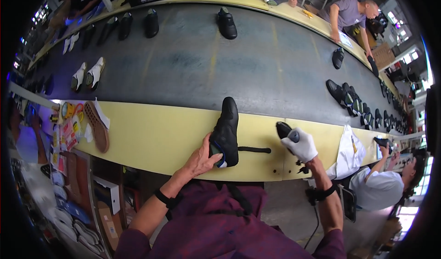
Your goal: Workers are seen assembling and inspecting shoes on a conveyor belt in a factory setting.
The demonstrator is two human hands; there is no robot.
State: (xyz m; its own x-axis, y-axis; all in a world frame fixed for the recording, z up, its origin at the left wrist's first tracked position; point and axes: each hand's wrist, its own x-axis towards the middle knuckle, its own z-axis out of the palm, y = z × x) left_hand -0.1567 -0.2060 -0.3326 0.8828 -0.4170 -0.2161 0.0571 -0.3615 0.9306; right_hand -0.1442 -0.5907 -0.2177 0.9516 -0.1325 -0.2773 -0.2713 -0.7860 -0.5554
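Note:
My bare left hand (201,159) grips a black shoe (226,125) by its heel and collar. Its toe points away from me, over the far edge of the yellow bench strip. In a white glove, my right hand (301,146) is closed around a small dark tool (284,130) with a rounded black head and a grey grip; its exact kind is unclear. The tool is held apart from the shoe, to its right. Between the two hands a thin black strip (255,149) reaches rightward from the shoe's side along the bench.
Beyond the bench (151,121) runs a wide grey conveyor (179,61) carrying black shoes and a white pair (95,74). A brown sole (97,129) and tape rolls lie at left. A white bag (348,154) rests at right, near a seated co-worker (379,187). Other people work across the conveyor.

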